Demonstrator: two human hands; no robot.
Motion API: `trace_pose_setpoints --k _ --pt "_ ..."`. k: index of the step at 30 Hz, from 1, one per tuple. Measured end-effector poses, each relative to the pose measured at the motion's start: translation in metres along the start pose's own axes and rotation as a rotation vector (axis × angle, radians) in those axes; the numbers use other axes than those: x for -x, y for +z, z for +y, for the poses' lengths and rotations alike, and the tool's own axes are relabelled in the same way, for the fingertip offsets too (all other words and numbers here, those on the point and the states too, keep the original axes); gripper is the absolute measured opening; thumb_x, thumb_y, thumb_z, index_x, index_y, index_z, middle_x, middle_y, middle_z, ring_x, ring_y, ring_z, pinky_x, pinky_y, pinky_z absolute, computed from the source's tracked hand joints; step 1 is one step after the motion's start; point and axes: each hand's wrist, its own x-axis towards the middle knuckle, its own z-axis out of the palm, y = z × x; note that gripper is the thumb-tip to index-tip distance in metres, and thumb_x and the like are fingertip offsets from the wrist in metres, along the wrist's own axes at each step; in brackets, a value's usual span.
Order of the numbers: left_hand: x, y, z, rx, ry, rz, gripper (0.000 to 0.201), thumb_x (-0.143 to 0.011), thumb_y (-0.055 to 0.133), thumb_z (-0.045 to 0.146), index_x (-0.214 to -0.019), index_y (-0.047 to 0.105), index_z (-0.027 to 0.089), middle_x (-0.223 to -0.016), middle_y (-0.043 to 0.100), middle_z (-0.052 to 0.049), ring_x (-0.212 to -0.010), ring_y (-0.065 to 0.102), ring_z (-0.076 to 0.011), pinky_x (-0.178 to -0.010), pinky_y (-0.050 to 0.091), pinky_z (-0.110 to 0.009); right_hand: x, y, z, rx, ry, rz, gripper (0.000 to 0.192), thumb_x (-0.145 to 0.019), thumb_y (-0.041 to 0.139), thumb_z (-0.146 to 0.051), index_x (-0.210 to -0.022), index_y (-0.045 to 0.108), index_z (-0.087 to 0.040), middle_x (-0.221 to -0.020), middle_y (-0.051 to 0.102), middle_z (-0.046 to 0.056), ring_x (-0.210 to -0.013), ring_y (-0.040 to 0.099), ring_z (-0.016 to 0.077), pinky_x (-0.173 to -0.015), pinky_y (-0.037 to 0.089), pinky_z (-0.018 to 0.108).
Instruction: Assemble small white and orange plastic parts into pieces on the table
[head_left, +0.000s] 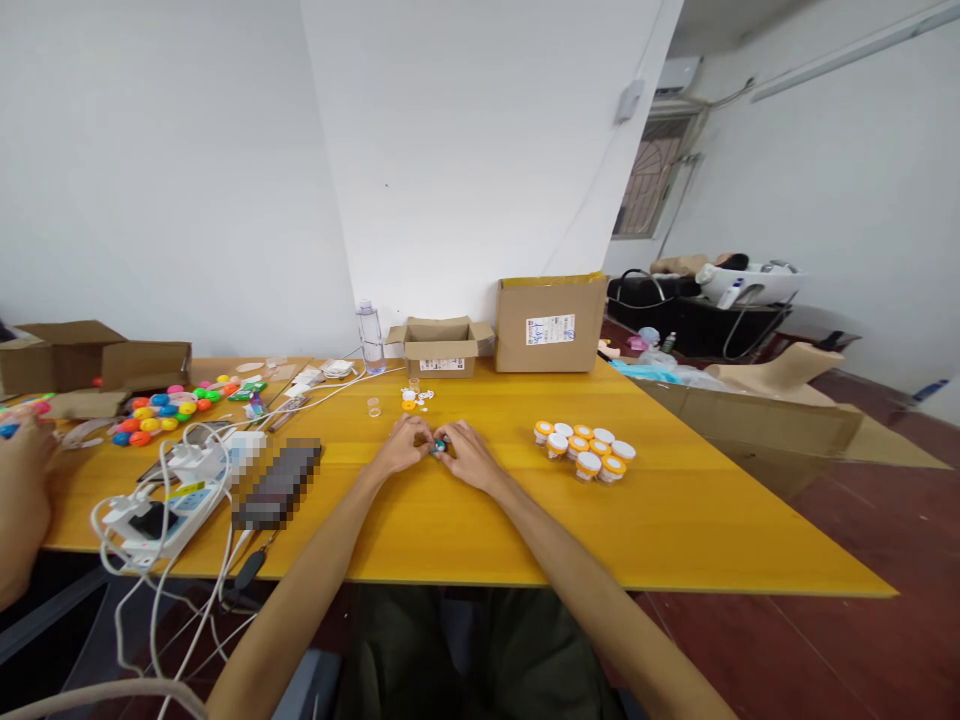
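My left hand (405,446) and my right hand (466,452) meet over the middle of the yellow table (675,520). Between their fingertips they pinch a small teal object (439,447), mostly hidden by the fingers. Just beyond the hands lie small white and orange parts (415,398) and a little clear cup (373,406). To the right of my right hand stands a cluster of several small white containers with orange rims (586,449).
A power strip with white cables (169,505) and colourful balls (161,412) lie at the left, where another person's hand (22,480) rests. A water bottle (370,337), an open small box (441,346) and a closed carton (550,322) stand along the wall.
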Motion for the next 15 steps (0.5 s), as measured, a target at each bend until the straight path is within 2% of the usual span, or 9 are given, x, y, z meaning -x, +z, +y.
trace_pose_setpoints --k 15 --pt "-0.0018 -0.0014 -0.0059 0.034 -0.002 -0.018 0.012 -0.080 0.064 0.020 -0.071 0.071 0.022 -0.085 0.069 -0.004 -0.095 0.057 -0.0215 -0.094 0.045 -0.037 0.0003 0.0003 0.0012 -0.001 -0.012 0.000 0.021 -0.078 0.067 -0.010 -0.091 0.058 -0.025 -0.093 0.065 0.002 -0.093 0.056 0.0200 -0.083 0.044 0.032"
